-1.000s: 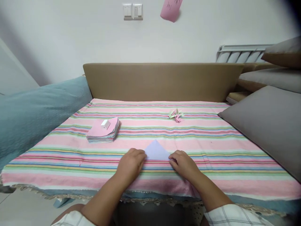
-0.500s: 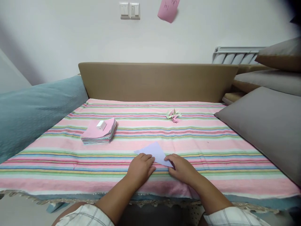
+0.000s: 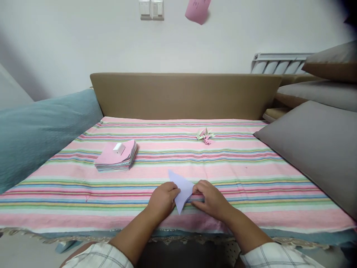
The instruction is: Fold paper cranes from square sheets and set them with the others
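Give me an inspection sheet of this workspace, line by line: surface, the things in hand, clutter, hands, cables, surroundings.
Surface: pink striped cloth over a table, fringe at near edge.
Things in hand: folded pale lilac paper triangle, one point toward the person.
Clutter: stack of pink square papers with small white block on top; small folded paper figures farther back.
Hands: left hand and right hand both pinch the triangle's edges.
Cables: nothing seen.
Surroundings: tan headboard, teal cushion, grey cushions, wall switches, pink note.
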Demonstrator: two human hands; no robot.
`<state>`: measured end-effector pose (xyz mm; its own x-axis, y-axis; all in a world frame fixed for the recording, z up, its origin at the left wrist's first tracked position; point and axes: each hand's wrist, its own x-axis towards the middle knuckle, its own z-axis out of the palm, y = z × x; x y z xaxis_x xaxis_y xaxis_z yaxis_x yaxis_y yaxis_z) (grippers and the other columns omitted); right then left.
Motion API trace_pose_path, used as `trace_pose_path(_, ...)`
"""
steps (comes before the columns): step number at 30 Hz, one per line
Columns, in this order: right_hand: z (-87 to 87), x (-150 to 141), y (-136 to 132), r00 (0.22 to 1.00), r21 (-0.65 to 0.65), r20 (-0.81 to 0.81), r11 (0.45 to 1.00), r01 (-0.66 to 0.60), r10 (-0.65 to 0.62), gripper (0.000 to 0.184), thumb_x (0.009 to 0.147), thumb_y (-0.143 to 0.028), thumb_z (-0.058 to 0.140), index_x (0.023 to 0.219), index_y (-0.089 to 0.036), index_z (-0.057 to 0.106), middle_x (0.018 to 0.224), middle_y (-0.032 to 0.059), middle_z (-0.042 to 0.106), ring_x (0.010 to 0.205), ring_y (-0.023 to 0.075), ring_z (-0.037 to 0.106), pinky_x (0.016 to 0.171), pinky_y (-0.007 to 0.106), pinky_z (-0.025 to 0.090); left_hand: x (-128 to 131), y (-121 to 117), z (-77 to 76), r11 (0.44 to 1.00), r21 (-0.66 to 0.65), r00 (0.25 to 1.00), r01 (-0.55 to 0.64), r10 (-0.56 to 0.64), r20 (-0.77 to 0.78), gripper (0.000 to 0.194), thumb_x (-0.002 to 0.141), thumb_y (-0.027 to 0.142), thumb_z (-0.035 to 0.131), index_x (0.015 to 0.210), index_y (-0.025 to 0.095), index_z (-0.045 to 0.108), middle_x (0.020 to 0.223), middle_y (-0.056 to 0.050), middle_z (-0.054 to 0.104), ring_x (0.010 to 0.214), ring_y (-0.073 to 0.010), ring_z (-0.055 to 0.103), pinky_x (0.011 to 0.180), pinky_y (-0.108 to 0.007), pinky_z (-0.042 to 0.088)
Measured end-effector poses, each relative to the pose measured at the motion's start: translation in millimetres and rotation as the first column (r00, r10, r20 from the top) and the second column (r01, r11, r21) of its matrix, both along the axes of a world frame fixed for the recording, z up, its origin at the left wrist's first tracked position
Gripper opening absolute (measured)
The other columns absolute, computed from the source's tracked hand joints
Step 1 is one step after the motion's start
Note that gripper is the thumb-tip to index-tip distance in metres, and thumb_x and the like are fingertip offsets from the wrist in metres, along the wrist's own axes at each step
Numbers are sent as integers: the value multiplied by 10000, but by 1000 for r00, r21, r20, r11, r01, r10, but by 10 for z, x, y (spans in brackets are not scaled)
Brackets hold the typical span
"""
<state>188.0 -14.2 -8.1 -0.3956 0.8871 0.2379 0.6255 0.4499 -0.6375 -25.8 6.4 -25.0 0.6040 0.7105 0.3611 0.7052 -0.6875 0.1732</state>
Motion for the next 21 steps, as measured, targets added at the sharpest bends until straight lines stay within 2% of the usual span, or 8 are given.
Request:
trace_pose_path(2,-63,6,65,999,101,25,995,-26,23,283,659,-142,657,927,-194,582,938,48,544,905,204,481,799,337,411,-22,0,-14,1000,7,999,17,-18,30,217,795,155,498,919,190,673,919,-71,646,859,-193,583,758,-306,492)
trace_pose_path(5,-159,2,133,999,143,38,990,-17,11,270,709,-152,622,973,-211,613,949,57,540,901,199,491,804,341,422,-47,8,-39,1000,8,996,28,-28,82,217,778,130,510,908,182,676,925,-74,641,855,-190,575,750,-299,488)
trace_pose_path(8,-210,-11,175,999,134,30,990,34,-38,185,754,-166,586,918,-219,651,900,53,544,869,193,505,778,338,433,-64,21,-45,1000,-12,991,-6,7,136,172,760,140,551,870,181,676,891,-70,633,840,-190,560,741,-305,473)
trace_pose_path(11,-207,-25,204,998,87,12,994,60,-61,112,783,-218,583,856,-218,669,888,51,550,867,191,511,774,335,432,-75,28,-10,994,-46,984,-100,106,146,52,745,203,607,738,184,655,799,-51,605,798,-186,537,707,-309,443)
trace_pose_path(16,-193,-55,226,995,28,-2,994,103,-103,153,826,-297,549,769,-201,653,874,45,552,869,181,510,789,322,409,-69,30,75,963,-97,957,-253,264,120,290,729,410,643,565,179,581,724,-25,571,766,-181,517,719,-329,392)
trace_pose_path(21,-245,-84,252,989,45,17,988,144,-145,206,839,-323,525,703,-185,596,837,38,547,838,175,502,771,310,393,-47,54,104,936,-148,936,-321,337,105,347,759,445,602,532,183,585,709,-12,582,751,-168,514,742,-331,362)
